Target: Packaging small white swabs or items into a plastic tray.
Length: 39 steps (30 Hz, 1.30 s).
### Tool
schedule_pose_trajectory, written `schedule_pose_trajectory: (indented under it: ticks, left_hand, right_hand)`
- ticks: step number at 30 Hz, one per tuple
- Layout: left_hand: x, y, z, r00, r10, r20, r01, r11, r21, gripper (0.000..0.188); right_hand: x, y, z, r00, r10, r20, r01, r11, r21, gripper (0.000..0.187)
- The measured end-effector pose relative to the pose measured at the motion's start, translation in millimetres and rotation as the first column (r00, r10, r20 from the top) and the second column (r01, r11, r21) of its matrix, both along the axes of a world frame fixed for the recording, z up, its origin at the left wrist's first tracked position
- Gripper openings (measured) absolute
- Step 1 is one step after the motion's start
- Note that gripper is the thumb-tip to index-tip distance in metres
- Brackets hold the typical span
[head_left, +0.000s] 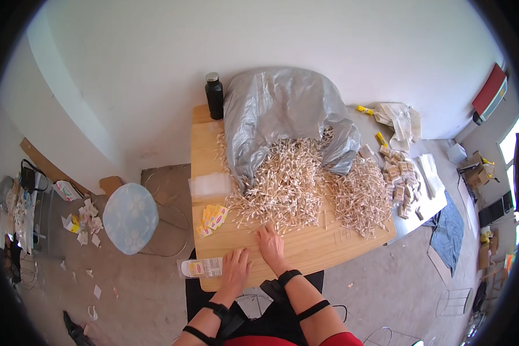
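Observation:
A large heap of cotton swabs (288,184) spills from a grey plastic bag (282,104) onto the wooden table (305,248). At the heap's near edge, my right hand (271,245) has its fingers drawn together on some cotton swabs; their tips are partly hidden. My left hand (235,271) lies flat near the table's front edge, fingers stretched. It rests beside a clear plastic packet (202,267) with a yellow and white label, touching its right end. Several yellow label cards (213,218) lie farther up on the left, below a stack of clear plastic sleeves (210,185).
A black bottle (214,97) stands at the table's back left corner. A second swab pile (360,199) and many small bundled packs (402,179) are on the right. A stool with a pale blue seat (131,219) stands left of the table, near paper scraps (88,216).

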<state>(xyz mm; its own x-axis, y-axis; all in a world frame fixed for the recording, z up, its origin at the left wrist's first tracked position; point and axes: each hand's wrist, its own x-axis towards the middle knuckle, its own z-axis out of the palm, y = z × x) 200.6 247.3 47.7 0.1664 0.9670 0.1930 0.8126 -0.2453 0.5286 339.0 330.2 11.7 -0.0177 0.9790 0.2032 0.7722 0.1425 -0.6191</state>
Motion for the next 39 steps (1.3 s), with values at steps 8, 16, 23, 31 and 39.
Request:
schedule_pose_trajectory:
  ticks: [8,16,23,31,39]
  left_hand:
    - [-12,-4,-22,0.999,-0.045,0.01,0.045,0.999,-0.023,0.018]
    - [-8,4,-23,0.998,0.013,-0.055,-0.007,0.994,0.11,0.02]
    - [-20,-20,-49,0.993,-0.046,-0.108,0.063,0.985,0.159,0.023]
    - [-18,-15,-44,0.995,-0.048,-0.086,0.059,0.99,0.131,0.021]
    - [-22,-17,-35,0.995,-0.029,-0.091,0.041,0.99,0.131,0.02]
  right_hand:
    - [33,-60,6,0.993,0.119,-0.006,-0.119,0.99,-0.078,0.011]
    - [3,-8,23,0.99,-0.137,-0.013,0.137,0.99,-0.025,0.02]
    - [2,-33,4,0.992,0.04,0.118,-0.019,0.984,-0.179,0.017]
    - [11,24,8,0.927,0.279,0.252,-0.274,0.96,-0.054,0.008]
    - [2,-46,20,0.984,0.078,-0.161,-0.092,0.992,-0.083,0.017]
